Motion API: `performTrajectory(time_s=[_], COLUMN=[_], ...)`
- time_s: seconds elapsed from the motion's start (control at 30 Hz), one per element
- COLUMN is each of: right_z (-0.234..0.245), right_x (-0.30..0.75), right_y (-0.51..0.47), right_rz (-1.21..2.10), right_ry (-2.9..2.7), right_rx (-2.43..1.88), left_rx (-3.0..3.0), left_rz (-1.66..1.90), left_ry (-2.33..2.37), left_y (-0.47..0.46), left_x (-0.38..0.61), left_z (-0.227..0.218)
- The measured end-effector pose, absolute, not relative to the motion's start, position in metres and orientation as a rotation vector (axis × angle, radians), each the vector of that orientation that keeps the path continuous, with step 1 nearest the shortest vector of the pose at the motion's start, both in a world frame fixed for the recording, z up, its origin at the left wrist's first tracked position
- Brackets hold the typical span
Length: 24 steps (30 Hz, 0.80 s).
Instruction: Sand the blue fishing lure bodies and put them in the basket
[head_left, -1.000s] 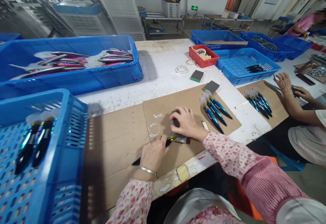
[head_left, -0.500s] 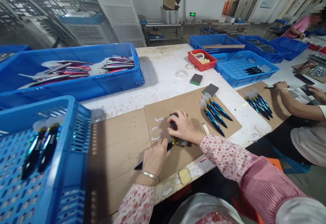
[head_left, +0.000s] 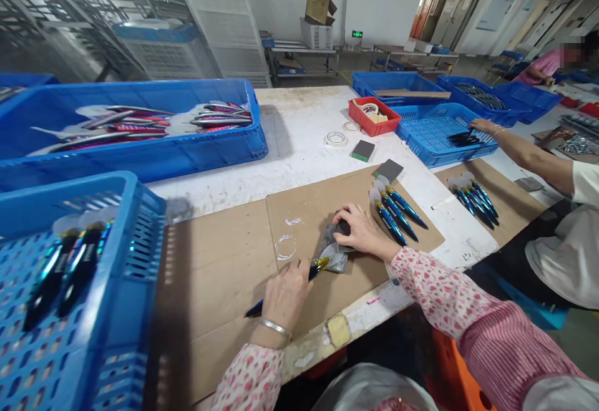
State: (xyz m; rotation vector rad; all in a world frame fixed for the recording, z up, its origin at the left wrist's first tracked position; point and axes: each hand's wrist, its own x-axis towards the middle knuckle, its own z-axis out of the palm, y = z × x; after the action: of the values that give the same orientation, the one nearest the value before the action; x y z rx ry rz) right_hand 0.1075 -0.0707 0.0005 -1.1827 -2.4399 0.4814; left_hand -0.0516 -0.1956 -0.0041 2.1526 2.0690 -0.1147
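My left hand [head_left: 286,292] is closed over a dark blue fishing lure [head_left: 255,309] and presses it to the cardboard [head_left: 224,255]. The lure's pointed end shows on the left; its yellow end and clear rounded lip [head_left: 330,252] stick out on the right. A dark sanding block [head_left: 344,226] is gripped under the fingers of my right hand [head_left: 362,234], just above the lip. Beneath the lip lies a grey flat piece [head_left: 337,264], partly hidden. Right of my right hand, several blue lures [head_left: 395,214] lie side by side on the cardboard.
A light-blue basket [head_left: 145,255] with lures stands at the left, and a long blue bin [head_left: 206,149] behind it. Sanding blocks [head_left: 363,149], tape rolls [head_left: 336,139] and a red tray [head_left: 374,125] sit farther back. A co-worker's hand [head_left: 485,126] reaches into another blue basket [head_left: 435,151].
My right hand has moved slightly right with the sanding block, uncovering the lip and the grey piece. The co-worker's arm has swung from the cardboard to the blue basket.
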Motion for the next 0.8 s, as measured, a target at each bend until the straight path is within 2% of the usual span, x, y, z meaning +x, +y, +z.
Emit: performTrajectory(time_s=[0.23, 0.43, 0.63, 0.8], right_z=[0.001, 0.000, -0.001, -0.001], right_x=[0.081, 0.103, 0.087, 0.109], right_y=[-0.077, -0.070, -0.072, -0.067], right_rz=[0.453, 0.493, 0.479, 0.492], right_ry=[-2.433, -2.439, -2.428, -2.432], right_rx=[-1.047, -1.170, -1.019, -1.183], left_rx=[2.118, 2.154, 2.129, 2.139], left_rz=[-0.137, -0.128, -0.140, -0.141], left_ry=[2.096, 2.058, 2.095, 2.061], left_y=[-0.196, -0.195, -0.196, -0.194], left_x=[-0.052, -0.052, -0.054, -0.054], left_z=[-0.003, -0.003, -0.004, -0.004])
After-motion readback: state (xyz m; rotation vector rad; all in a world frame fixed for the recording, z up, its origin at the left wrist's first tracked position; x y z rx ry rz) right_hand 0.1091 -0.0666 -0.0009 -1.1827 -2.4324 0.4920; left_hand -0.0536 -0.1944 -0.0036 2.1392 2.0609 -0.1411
